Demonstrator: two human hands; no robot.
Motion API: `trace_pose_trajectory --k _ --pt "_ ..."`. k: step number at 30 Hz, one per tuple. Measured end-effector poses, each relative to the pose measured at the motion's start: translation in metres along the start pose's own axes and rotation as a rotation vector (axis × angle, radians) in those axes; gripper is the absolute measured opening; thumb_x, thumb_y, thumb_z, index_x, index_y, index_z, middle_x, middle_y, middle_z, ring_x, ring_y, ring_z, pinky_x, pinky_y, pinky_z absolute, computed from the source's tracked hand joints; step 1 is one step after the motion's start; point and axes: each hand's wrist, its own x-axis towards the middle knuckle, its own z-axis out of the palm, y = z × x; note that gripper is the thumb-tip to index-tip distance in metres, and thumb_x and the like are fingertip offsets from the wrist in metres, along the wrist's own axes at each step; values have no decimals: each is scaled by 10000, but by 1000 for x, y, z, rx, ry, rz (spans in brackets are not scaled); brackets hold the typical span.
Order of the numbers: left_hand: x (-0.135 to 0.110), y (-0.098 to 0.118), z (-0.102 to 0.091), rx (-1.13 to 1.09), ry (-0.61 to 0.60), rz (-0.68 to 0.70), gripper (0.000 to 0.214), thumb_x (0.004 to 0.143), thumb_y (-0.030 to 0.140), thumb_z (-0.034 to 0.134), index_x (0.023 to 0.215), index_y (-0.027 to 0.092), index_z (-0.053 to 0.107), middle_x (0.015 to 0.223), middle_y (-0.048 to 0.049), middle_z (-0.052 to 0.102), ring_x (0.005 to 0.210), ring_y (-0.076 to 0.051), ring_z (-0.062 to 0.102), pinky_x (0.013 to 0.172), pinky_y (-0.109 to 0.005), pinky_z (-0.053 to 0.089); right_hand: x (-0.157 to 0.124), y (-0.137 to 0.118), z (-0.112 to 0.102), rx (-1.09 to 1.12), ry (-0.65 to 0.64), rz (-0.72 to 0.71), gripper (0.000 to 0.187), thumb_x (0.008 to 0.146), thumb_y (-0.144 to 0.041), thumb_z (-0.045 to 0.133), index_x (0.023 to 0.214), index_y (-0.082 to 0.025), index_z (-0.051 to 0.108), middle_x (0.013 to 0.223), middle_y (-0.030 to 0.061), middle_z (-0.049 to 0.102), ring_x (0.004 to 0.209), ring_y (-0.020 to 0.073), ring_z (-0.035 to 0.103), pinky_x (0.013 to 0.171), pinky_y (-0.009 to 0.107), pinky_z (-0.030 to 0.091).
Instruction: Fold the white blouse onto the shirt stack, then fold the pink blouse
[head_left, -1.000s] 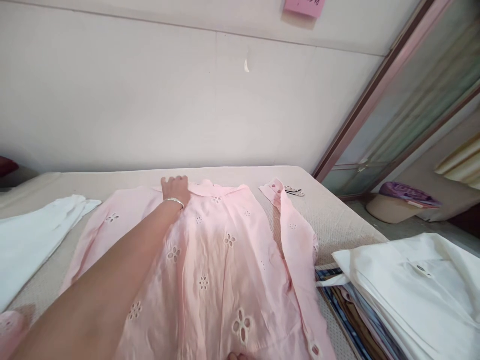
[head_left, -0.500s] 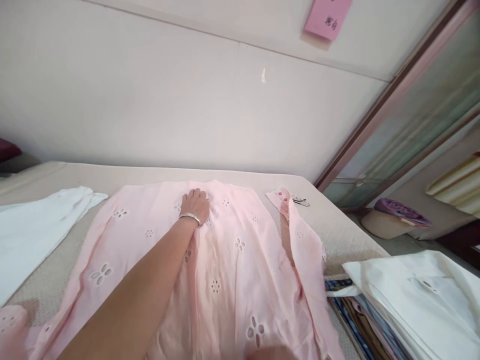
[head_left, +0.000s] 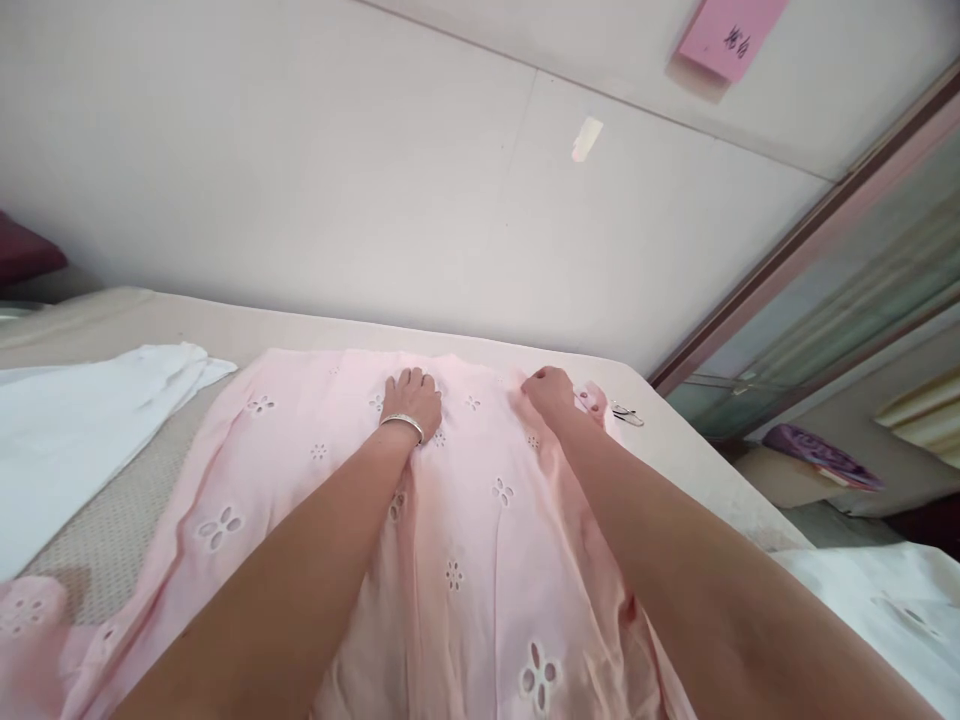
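Observation:
A pink garment with cut-out flower eyelets [head_left: 469, 500] is spread across the covered table. My left hand [head_left: 414, 398], with a silver bangle at the wrist, lies flat on its upper middle, fingers extended. At the garment's upper right edge, my right hand [head_left: 551, 392] has its fingers closed, pinching the pink cloth. Just beyond that hand shows a buttoned cuff [head_left: 592, 397]. Another piece of pink eyelet cloth [head_left: 31, 612] sticks out at the lower left. My right forearm hides part of the garment's right side.
White cloth [head_left: 90, 430] lies at the left, and another white garment [head_left: 885, 600] at the lower right. Thin-framed eyeglasses [head_left: 628, 413] rest near the table's [head_left: 420, 337] far right corner. A wall [head_left: 337, 200] with a pink note [head_left: 731, 35] rises behind.
My right hand has come in from the bottom edge to the garment's upper right and closed on the cloth there. My left hand stays pressed on the garment. The view has shifted slightly.

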Motion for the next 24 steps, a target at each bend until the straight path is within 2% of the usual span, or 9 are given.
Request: trace_pose_trajectory --k 2,4,6,8,9,12,18,21,24 --pt "0 0 0 5 -9 -1 408 1022 335 313 1291 166 569 1448 -163 498 1360 -318 380 1117 -525 294 -12 1 6 -53 95 -137 143 875 -132 517 942 -184 631 931 84 647 775 193 555 658 305 325" --pt "0 0 0 6 -19 -4 419 1023 337 311 1312 162 558 1479 -164 476 1378 -318 365 1127 -529 284 -28 5 13 -184 165 -475 150 923 -155 477 946 -173 624 977 108 630 827 209 529 701 324 322" --pt "0 1 -1 6 -26 -11 429 1023 337 311 1338 160 542 1509 -167 450 1399 -318 348 1134 -533 274 -47 10 19 -313 148 -835 150 954 -188 471 928 -169 618 959 113 619 848 219 511 732 334 318" --pt "0 1 -1 7 -27 -16 439 1023 339 308 1360 161 526 1528 -169 432 1415 -317 333 1142 -535 264 -62 13 24 -363 94 -983 139 958 -187 470 940 -176 608 954 101 620 859 217 508 722 330 310" --pt "0 1 -1 8 -26 -16 444 1024 340 305 1368 160 520 1534 -170 427 1419 -316 329 1144 -535 260 -68 14 25 -365 79 -985 135 952 -172 466 957 -180 601 969 95 623 862 213 511 703 327 303" --pt "0 1 -1 12 -25 -15 456 1025 342 293 1374 149 515 1538 -175 422 1420 -316 330 1144 -536 261 -74 13 25 -330 36 -872 155 918 -132 458 1002 -189 575 1021 84 635 858 202 528 640 323 272" --pt "0 1 -1 14 -25 -14 450 1017 341 303 1362 154 523 1528 -169 434 1406 -312 346 1134 -537 275 -65 9 19 -193 -88 -688 289 793 -128 514 1069 -207 552 1039 61 672 810 188 573 616 301 264" --pt "0 1 -1 14 -26 -16 457 1016 339 297 1368 152 520 1528 -171 434 1404 -312 348 1132 -539 277 -59 8 12 -134 -212 -702 472 764 -144 529 1229 -219 518 987 38 683 775 180 580 637 282 306" --pt "0 1 -1 16 -29 -16 459 1015 346 294 1360 156 530 1522 -172 442 1401 -316 348 1130 -542 280 -55 6 1 -185 -378 -819 570 782 -149 508 1339 -264 481 982 28 684 785 179 592 679 275 338"
